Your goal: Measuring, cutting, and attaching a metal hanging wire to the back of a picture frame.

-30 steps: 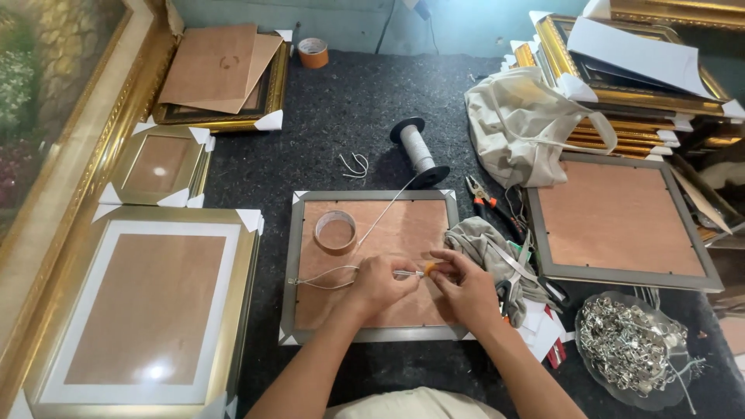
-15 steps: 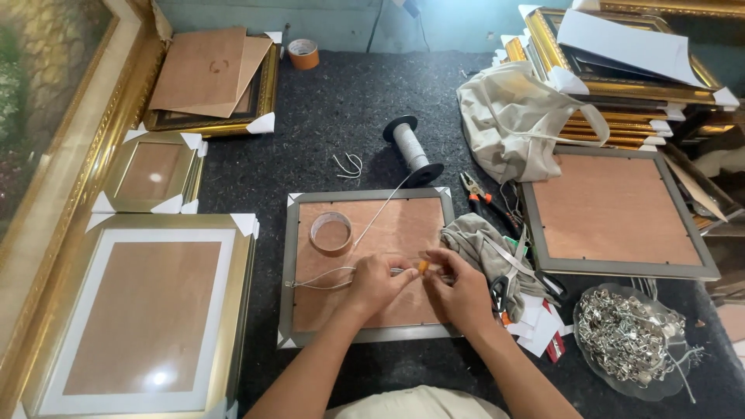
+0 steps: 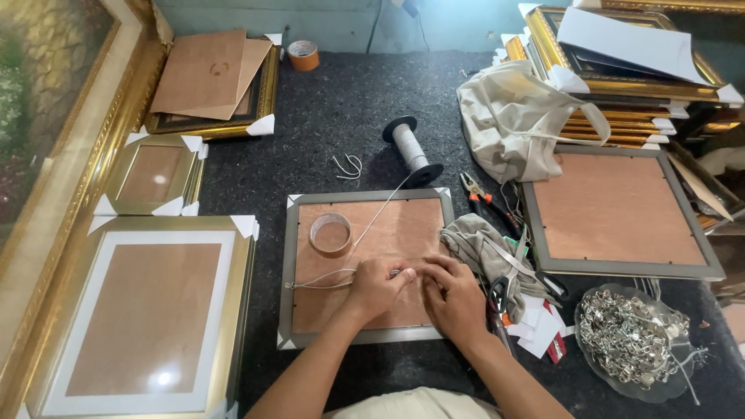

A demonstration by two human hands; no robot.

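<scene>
A silver picture frame (image 3: pixel 289 264) lies face down in front of me, its brown backing board up. Both hands rest on the board near its middle. My left hand (image 3: pixel 378 289) and my right hand (image 3: pixel 452 298) pinch a thin white cord (image 3: pixel 372 221) between their fingertips. The cord runs up from the hands to a spool (image 3: pixel 410 149) lying behind the frame, and a loop of it leads left to the frame's left edge. A roll of clear tape (image 3: pixel 331 234) sits on the board's upper left.
Gold frames (image 3: pixel 147 318) lie at left, another silver frame (image 3: pixel 621 209) at right. A cloth bag (image 3: pixel 516 124), pliers (image 3: pixel 485 203), scissors (image 3: pixel 504 291), a grey rag (image 3: pixel 485 244) and a dish of metal hangers (image 3: pixel 632 337) crowd the right side. Stacked frames (image 3: pixel 621 70) stand at back right.
Both hands have stayed on the backing board, working the cord with small finger movements. The view has shifted slightly; nothing else has moved.
</scene>
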